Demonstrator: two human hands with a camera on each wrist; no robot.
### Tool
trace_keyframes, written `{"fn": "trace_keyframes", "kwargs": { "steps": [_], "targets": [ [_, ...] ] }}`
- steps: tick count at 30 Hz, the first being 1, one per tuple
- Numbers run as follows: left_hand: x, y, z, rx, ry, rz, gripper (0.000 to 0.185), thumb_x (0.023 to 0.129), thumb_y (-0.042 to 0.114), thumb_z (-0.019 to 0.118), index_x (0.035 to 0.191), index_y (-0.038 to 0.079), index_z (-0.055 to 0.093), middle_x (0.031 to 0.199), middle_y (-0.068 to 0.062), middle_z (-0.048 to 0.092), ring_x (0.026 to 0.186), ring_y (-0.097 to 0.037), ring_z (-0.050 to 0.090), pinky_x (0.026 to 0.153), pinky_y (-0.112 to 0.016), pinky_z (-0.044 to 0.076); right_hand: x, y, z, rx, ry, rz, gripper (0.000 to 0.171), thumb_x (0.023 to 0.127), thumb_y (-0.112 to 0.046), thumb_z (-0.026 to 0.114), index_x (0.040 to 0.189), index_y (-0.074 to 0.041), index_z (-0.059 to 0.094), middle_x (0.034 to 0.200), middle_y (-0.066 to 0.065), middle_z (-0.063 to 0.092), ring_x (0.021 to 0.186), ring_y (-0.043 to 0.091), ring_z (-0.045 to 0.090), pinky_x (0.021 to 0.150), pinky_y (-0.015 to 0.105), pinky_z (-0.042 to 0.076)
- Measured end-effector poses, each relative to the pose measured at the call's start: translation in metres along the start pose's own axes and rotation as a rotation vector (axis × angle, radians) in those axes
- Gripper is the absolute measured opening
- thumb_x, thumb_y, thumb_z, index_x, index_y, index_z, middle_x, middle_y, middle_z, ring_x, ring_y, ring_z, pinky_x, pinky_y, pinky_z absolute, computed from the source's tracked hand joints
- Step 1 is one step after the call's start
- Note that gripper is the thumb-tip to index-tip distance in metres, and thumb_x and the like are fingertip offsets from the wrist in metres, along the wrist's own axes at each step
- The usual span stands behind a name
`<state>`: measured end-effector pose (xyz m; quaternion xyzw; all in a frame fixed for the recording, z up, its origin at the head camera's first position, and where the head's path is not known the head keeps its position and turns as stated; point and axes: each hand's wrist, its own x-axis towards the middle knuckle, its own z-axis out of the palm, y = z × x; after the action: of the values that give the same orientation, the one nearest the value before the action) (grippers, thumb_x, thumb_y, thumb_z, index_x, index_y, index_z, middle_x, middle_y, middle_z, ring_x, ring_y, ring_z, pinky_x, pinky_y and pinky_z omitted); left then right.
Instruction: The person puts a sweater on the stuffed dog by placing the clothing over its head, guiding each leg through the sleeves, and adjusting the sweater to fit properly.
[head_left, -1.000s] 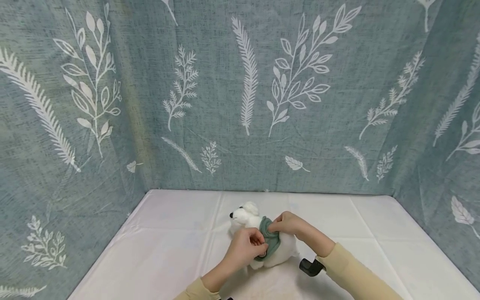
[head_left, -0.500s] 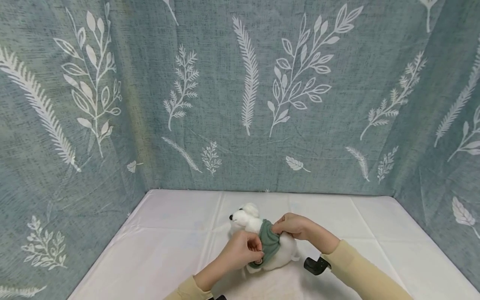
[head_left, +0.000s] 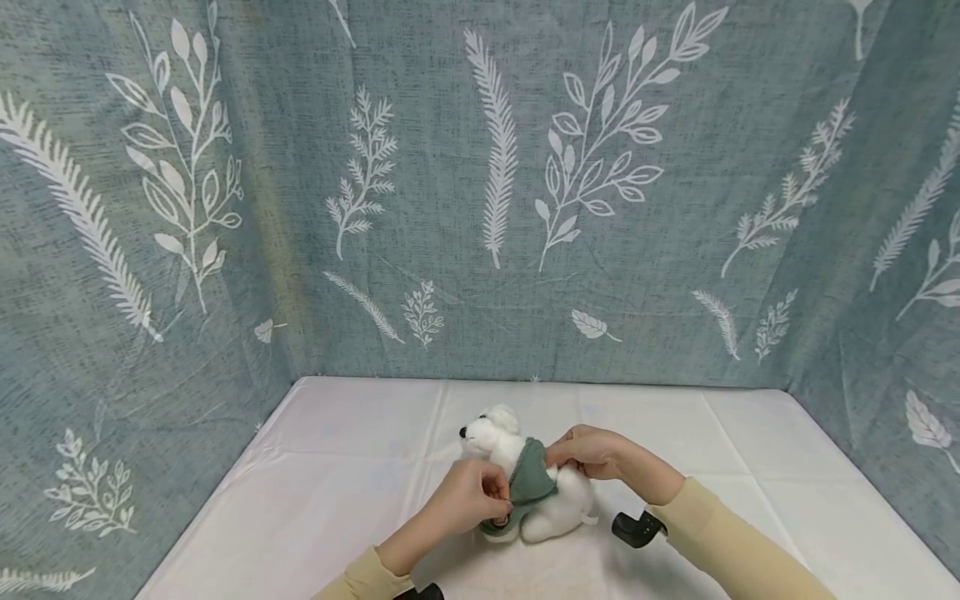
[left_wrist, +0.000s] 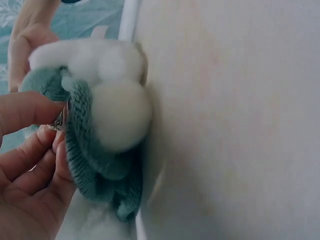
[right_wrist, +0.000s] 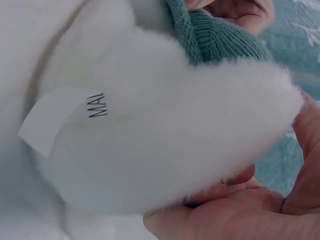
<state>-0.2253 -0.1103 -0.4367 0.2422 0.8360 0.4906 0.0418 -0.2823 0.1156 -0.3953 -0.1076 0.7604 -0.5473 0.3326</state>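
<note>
While both hands (head_left: pixel 525 483) pinch the green sweater (head_left: pixel 528 487) on the white plush dog (head_left: pixel 551 500) lying mid-desk (head_left: pixel 337 500), the knit has slid further down the body than a second ago, so dressing is advancing.

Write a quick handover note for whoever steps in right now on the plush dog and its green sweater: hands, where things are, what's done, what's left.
Left hand: pinches the near hem of the green knitted sweater.
Right hand: grips the sweater's far edge on the back of the white plush dog.
The dog lies on the white tablecloth, head toward the leaf-print backdrop.
Done: the sweater is on around the neck and chest.
Left: the hindquarters and their sewn-in tag are bare; probably draw the sweater further back and straighten it.
</note>
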Motion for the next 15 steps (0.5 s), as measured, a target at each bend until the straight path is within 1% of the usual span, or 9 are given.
{"fn": "trace_keyframes", "kwargs": {
  "steps": [5, 9, 12, 13, 15],
  "targets": [
    [0.001, -0.008, -0.007, -0.012, 0.008, -0.041, 0.011, 0.071, 0.001, 0.075, 0.067, 0.005, 0.066, 0.060, -0.003, 0.062, 0.052, -0.003, 0.052, 0.049, -0.019, 0.042, 0.001, 0.000, 0.001, 0.001, 0.010, 0.021, 0.024, 0.077, -0.008, 0.064, 0.055, -0.015, 0.058, 0.052, -0.008, 0.046, 0.052, 0.004, 0.044, 0.054, 0.017, 0.041],
    [0.002, -0.011, -0.013, 0.030, 0.029, -0.053, 0.010, 0.070, 0.001, 0.073, 0.066, 0.006, 0.066, 0.059, 0.000, 0.060, 0.052, -0.004, 0.050, 0.049, -0.020, 0.041, 0.001, 0.001, 0.000, 0.003, 0.035, 0.052, 0.024, 0.076, -0.009, 0.064, 0.054, -0.015, 0.056, 0.053, -0.008, 0.040, 0.053, 0.005, 0.038, 0.055, 0.018, 0.038],
    [0.002, -0.011, -0.015, 0.054, 0.043, -0.063, 0.010, 0.069, 0.000, 0.072, 0.066, 0.007, 0.066, 0.059, 0.003, 0.059, 0.052, -0.004, 0.049, 0.049, -0.020, 0.041, 0.001, 0.001, -0.001, 0.008, 0.042, 0.074, 0.022, 0.074, -0.009, 0.063, 0.054, -0.015, 0.056, 0.055, -0.007, 0.038, 0.055, 0.006, 0.035, 0.056, 0.018, 0.036],
    [0.003, -0.011, -0.016, 0.061, 0.049, -0.062, 0.010, 0.069, 0.000, 0.072, 0.066, 0.007, 0.066, 0.059, 0.003, 0.059, 0.052, -0.004, 0.049, 0.049, -0.020, 0.041, 0.001, 0.001, -0.002, 0.008, 0.044, 0.078, 0.021, 0.074, -0.009, 0.063, 0.054, -0.015, 0.057, 0.055, -0.007, 0.038, 0.055, 0.006, 0.034, 0.055, 0.018, 0.035],
    [0.004, -0.010, -0.014, 0.080, 0.065, -0.047, 0.010, 0.070, 0.001, 0.071, 0.066, 0.008, 0.065, 0.060, 0.004, 0.058, 0.053, -0.004, 0.049, 0.050, -0.020, 0.041, 0.001, 0.000, -0.002, 0.005, 0.051, 0.075, 0.022, 0.074, -0.010, 0.063, 0.053, -0.016, 0.054, 0.055, -0.007, 0.037, 0.054, 0.007, 0.033, 0.055, 0.019, 0.033]
  ]
}}
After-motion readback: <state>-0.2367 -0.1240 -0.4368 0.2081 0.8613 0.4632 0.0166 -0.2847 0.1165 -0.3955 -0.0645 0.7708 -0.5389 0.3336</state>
